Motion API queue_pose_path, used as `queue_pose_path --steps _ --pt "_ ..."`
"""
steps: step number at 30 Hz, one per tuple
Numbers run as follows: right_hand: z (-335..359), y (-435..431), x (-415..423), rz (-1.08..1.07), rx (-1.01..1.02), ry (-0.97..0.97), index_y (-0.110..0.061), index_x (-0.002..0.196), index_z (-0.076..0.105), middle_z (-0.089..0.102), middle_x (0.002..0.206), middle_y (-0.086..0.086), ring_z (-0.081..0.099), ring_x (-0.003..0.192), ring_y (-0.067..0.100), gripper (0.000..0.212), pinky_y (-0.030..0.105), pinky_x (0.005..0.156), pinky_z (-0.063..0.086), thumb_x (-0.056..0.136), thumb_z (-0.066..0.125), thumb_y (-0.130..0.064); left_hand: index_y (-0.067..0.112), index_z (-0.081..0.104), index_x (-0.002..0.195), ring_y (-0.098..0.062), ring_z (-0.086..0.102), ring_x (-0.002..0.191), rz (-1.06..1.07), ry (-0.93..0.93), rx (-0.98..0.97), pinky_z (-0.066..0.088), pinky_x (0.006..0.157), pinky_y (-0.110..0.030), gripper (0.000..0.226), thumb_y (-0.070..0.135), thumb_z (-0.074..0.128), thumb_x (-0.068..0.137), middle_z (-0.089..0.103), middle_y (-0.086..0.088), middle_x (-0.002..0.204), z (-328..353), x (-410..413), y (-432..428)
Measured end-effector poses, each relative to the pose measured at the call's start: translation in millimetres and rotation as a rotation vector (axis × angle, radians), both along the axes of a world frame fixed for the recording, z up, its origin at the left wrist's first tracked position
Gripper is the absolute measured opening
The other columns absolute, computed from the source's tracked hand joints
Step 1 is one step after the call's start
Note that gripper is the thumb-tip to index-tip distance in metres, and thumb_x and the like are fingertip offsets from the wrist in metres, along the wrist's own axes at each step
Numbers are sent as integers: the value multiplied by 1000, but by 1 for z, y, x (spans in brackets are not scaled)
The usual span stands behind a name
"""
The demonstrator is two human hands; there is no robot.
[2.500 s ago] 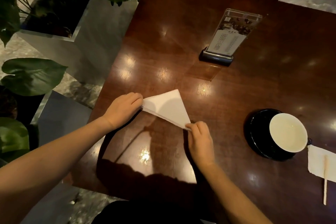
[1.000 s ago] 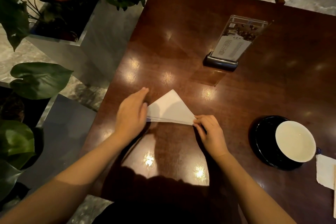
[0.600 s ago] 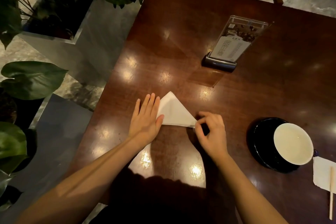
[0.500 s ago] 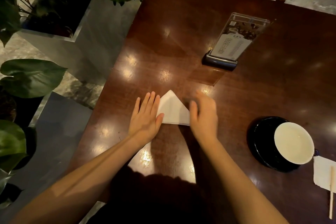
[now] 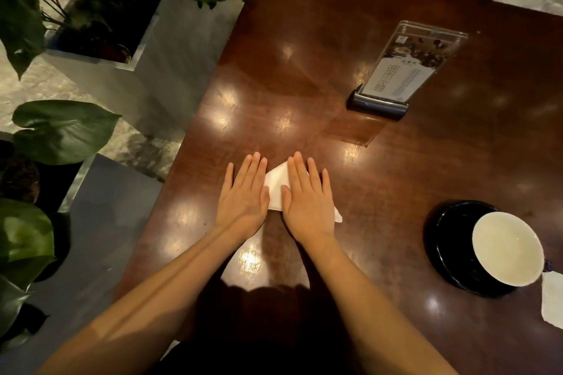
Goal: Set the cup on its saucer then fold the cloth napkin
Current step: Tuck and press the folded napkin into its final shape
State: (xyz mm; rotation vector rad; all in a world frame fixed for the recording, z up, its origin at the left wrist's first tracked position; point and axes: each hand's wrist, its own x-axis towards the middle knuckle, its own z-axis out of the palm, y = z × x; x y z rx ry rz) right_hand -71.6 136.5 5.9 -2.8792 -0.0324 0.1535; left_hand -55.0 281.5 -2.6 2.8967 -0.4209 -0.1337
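we have one view, a head-worn wide-angle camera looking steeply forward and down, close over the dark wooden table [image 5: 335, 49], with forearms entering from the bottom edge and straight lines bowing outward.

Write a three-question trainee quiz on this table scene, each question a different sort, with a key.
1. True or false: the cup sits on the black saucer.
2. What shape is the folded napkin? A) rolled tube B) triangle C) ball
3. Fill in: the left hand and right hand lie ____ on the napkin.

Key: 1 true; 2 B; 3 flat, palms down, fingers pointing toward the menu stand.
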Motion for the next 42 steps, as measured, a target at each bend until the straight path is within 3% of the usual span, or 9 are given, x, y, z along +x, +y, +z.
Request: queue_pose_path --steps 9,14,17,20,28,32,34,37,42 --pt "-3 -42 -21 -68 -87 26 -13 147 18 22 155 3 14 144 20 57 43 117 3 96 12 -37 11 22 146 -15 12 143 55 10 83 0 116 -46 57 33 14 94 20 -4 155 -4 3 32" --pt "-4 -43 -19 -49 -70 14 -13 147 16 18 156 4 9 145 20 57 37 115 -7 96 10 -37 12 14 148 -19 8 144 363 -34 -15 1 115 -49 58 33 20 94 15 -7 156 1 5 75" --pt "-4 -44 -19 -38 -58 12 -13 147 16 17 156 5 7 145 20 57 36 115 -10 95 10 -36 8 27 144 -30 32 136 373 -82 -181 21 111 -45 56 27 33 92 39 -18 145 23 26 52" --pt "-2 -45 -19 -29 -53 13 -13 147 17 16 156 5 6 145 19 58 35 114 -11 95 9 -37 18 38 138 -30 51 110 201 53 -361 43 85 -39 49 22 47 90 60 -12 117 41 37 -10" --pt "-3 -48 -20 13 -5 5 -12 146 22 17 156 7 9 145 21 59 38 115 -9 95 12 -39 14 64 90 -15 54 77 256 745 -673 41 68 -27 15 28 66 83 59 1 81 54 70 -36" --pt "5 -53 -15 10 133 50 -18 148 15 3 158 3 -5 144 15 58 42 116 -8 95 23 -41 18 60 80 -9 53 72 11 724 -750 40 69 -25 8 22 61 87 58 6 77 64 60 -28" --pt "27 -55 0 45 354 152 -19 147 21 15 157 3 10 144 17 59 42 118 7 94 44 -33 21 61 84 -7 57 76 -82 720 -818 44 71 -23 5 20 59 88 61 8 81 65 53 -28" --pt "61 -56 27 81 713 398 -20 126 53 62 122 5 57 107 19 38 39 93 45 91 55 -33 26 66 88 -9 61 84 -164 602 -848 47 76 -26 11 30 59 82 67 9 89 73 48 -34" --pt "82 -66 44 129 762 469 -16 81 67 65 75 -3 58 63 -2 17 24 63 44 92 56 -25 23 62 86 0 56 71 -164 284 -711 39 62 -18 8 29 57 86 61 14 77 84 57 -31"
